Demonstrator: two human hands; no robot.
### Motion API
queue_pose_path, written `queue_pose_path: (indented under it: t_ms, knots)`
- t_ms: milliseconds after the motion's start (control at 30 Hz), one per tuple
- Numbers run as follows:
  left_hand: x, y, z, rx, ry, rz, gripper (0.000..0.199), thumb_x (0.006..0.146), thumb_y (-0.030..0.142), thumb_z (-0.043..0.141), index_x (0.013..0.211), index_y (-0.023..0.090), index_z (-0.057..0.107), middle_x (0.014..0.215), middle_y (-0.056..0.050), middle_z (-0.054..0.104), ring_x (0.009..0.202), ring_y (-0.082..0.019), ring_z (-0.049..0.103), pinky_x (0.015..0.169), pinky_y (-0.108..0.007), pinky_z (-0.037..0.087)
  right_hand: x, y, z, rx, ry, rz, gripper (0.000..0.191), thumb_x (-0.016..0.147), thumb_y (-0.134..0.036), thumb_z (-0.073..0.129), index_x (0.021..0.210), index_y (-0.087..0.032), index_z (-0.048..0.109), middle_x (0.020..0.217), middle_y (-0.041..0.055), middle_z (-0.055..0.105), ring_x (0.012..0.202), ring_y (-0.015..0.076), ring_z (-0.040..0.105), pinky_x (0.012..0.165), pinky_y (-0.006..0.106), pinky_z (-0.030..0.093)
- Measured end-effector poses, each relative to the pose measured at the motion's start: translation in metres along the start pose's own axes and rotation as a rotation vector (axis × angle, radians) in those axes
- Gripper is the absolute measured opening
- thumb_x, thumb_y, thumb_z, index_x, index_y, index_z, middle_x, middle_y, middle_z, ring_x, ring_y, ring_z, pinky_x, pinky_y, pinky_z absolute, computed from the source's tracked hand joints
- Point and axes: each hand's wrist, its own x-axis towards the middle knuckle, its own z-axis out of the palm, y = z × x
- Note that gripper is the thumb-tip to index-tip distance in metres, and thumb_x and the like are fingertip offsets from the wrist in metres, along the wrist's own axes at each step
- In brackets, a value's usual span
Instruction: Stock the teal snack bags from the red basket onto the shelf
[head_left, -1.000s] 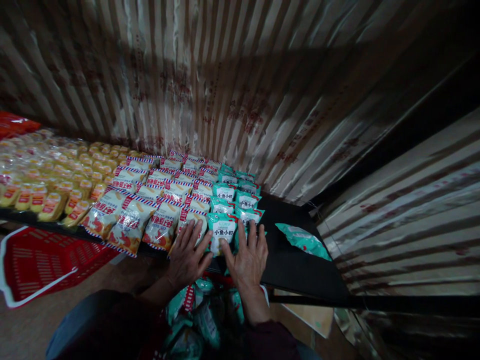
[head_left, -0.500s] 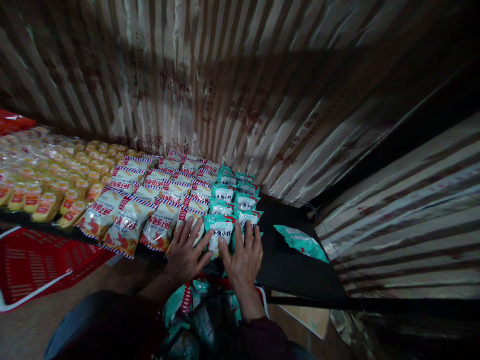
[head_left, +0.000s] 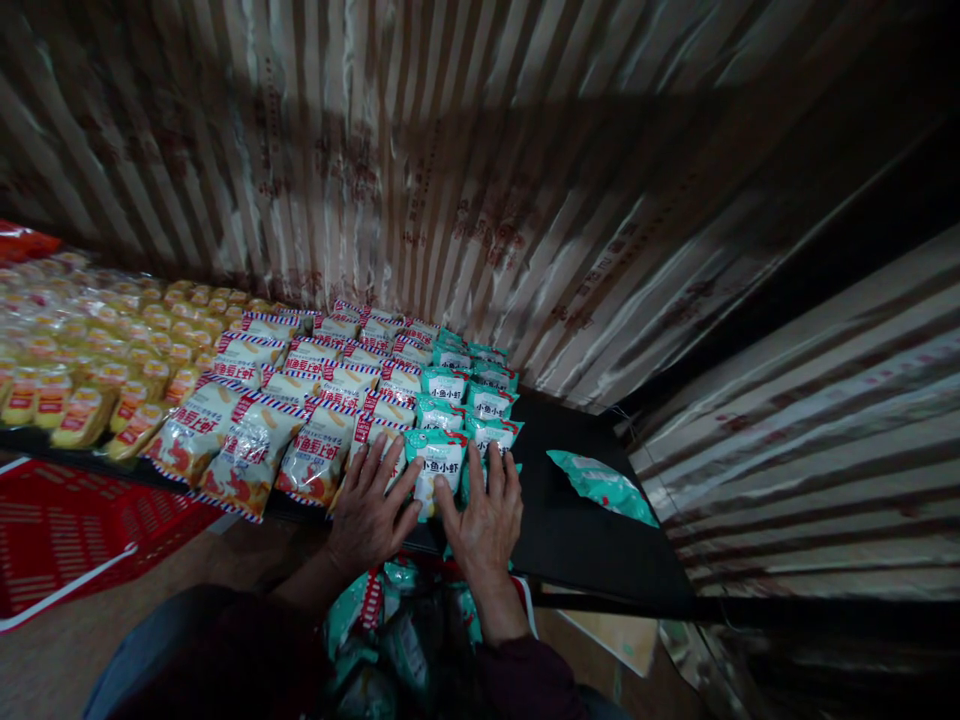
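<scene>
A teal snack bag (head_left: 441,455) stands at the front of the shelf, between my two hands. My left hand (head_left: 371,508) has its fingers spread over the front of a white snack bag with a red-and-blue striped edge (head_left: 370,428), its thumb reaching to the teal bag's left side. On the other side, my right hand (head_left: 484,515) lies with fingers stretched out across the front of the right-hand teal row, thumb at the teal bag's lower right. Neither hand is closed around a bag. Behind, more teal bags (head_left: 491,403) stand in two rows.
One teal bag (head_left: 602,486) lies apart on the black shelf (head_left: 577,545). Striped-edge bags (head_left: 251,455) and yellow packs (head_left: 84,412) fill the left. Below are a red basket (head_left: 67,530) and more teal bags (head_left: 405,650) by my legs. Corrugated sheeting (head_left: 480,180) rises behind.
Both hands stay almost where they were on the front bags. The view has shifted slightly, so the goods at the left appear a little further left.
</scene>
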Motion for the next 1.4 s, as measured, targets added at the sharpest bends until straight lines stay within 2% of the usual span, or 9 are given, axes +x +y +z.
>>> queue_pose_path:
  t_ms: [267,400,533,700,900,1067,1233,1400]
  knots:
    - [-0.003,-0.001,0.000,0.005,0.038,0.012,0.057,0.084,0.043,0.060,0.138,0.027,0.050,0.151,-0.012,0.038,0.142,-0.034,0.028,0.114,-0.051,0.025,-0.003,0.006,0.000,0.081,0.057,-0.008,0.060,0.092,-0.052,0.043,0.142,-0.019,0.040,0.151,0.0156,0.035,0.140,0.0326,0.027,0.104,0.052,0.036]
    - [-0.005,-0.001,-0.001,0.010,0.064,0.013,0.057,0.083,0.045,0.061,0.136,0.027,0.052,0.150,-0.012,0.039,0.142,-0.034,0.029,0.114,-0.051,0.024,-0.008,0.010,-0.003,0.084,0.076,0.044,0.061,0.093,-0.051,0.041,0.143,-0.017,0.038,0.153,0.0189,0.029,0.141,0.0337,0.026,0.104,0.053,0.036]
    - [-0.005,-0.001,-0.001,0.019,0.076,0.018,0.056,0.082,0.045,0.062,0.135,0.028,0.053,0.147,-0.012,0.044,0.141,-0.034,0.031,0.114,-0.051,0.025,-0.015,0.010,-0.007,0.064,0.041,0.128,0.068,0.092,-0.056,0.040,0.145,-0.015,0.035,0.153,0.0213,0.028,0.138,0.0360,0.030,0.100,0.054,0.039]
    - [-0.005,-0.002,0.000,0.012,0.081,0.021,0.056,0.082,0.044,0.063,0.135,0.026,0.053,0.147,-0.013,0.045,0.141,-0.035,0.030,0.113,-0.052,0.025,-0.021,0.012,-0.004,0.079,0.011,0.163,0.065,0.092,-0.055,0.042,0.143,-0.016,0.039,0.154,0.0214,0.026,0.136,0.0362,0.034,0.098,0.053,0.042]
    - [-0.005,-0.002,0.000,0.009,0.070,0.009,0.054,0.083,0.043,0.062,0.134,0.028,0.053,0.148,-0.011,0.043,0.141,-0.035,0.030,0.113,-0.053,0.025,-0.022,0.015,0.000,0.125,0.106,0.131,0.058,0.093,-0.047,0.047,0.141,-0.015,0.041,0.153,0.0224,0.028,0.135,0.0355,0.037,0.099,0.053,0.043]
    - [-0.005,-0.002,-0.002,0.012,0.083,0.010,0.055,0.082,0.043,0.062,0.134,0.025,0.054,0.147,-0.011,0.045,0.141,-0.034,0.030,0.114,-0.052,0.024,-0.018,0.015,-0.004,0.149,0.154,0.121,0.060,0.094,-0.046,0.046,0.144,-0.014,0.036,0.152,0.0234,0.029,0.135,0.0359,0.037,0.098,0.055,0.043]
    - [-0.004,-0.001,-0.002,0.009,0.095,0.021,0.051,0.083,0.038,0.061,0.132,0.023,0.056,0.144,-0.010,0.049,0.141,-0.033,0.031,0.115,-0.051,0.024,-0.013,0.016,-0.006,0.170,0.153,0.186,0.062,0.094,-0.049,0.043,0.143,-0.014,0.037,0.152,0.0244,0.029,0.135,0.0371,0.037,0.098,0.054,0.044]
    - [-0.004,-0.001,-0.001,0.003,0.085,0.022,0.051,0.083,0.037,0.062,0.132,0.022,0.056,0.142,-0.009,0.052,0.141,-0.033,0.030,0.115,-0.052,0.023,-0.004,0.012,-0.006,0.235,0.108,0.249,0.059,0.092,-0.054,0.044,0.134,-0.013,0.050,0.151,0.0239,0.031,0.134,0.0372,0.038,0.100,0.054,0.041]
